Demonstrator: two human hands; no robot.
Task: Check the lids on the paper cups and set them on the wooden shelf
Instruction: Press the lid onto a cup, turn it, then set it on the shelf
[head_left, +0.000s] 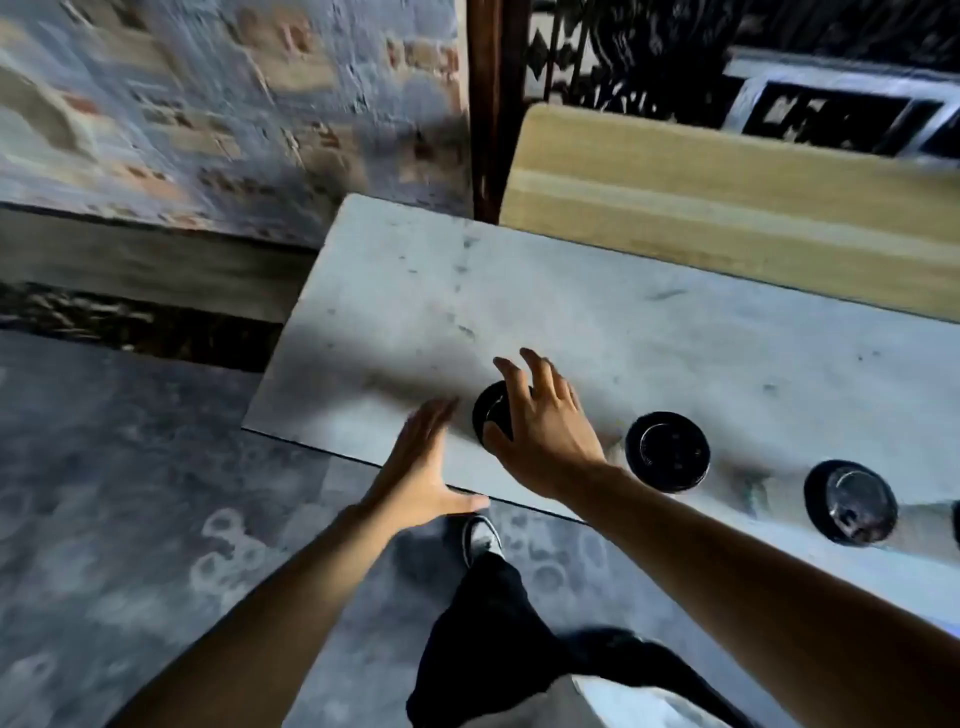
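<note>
A black-lidded paper cup (491, 413) stands near the left end of a pale marble desk (597, 332), close to the front edge, and the person's right hand (540, 426) hovers over it with fingers spread and slightly bent, the thumb at the lid's near rim. Whether the fingers touch the lid cannot be told through the motion blur.

The left hand (423, 467) reaches in just beside the cup on its left, flat, fingers straight and held together, thumb out, holding nothing; it lies over the desk's front edge.

To the right, a second lidded cup (667, 451) stands apart from the first, and a third lidded cup (850, 503) stands farther along the same line toward the right edge of the view. A sliver of another dark lid (956, 527) shows at the very border.

Behind the desk, a light wooden shelf (727, 187) runs along its far side, with nothing seen on the visible part. A dark wooden post (485, 104) rises at the shelf's left end beside a weathered brick wall (223, 104). Below, the person's dark trouser leg (493, 623) and a black-and-white sneaker (480, 538) stand on a grey patterned floor (130, 519).
</note>
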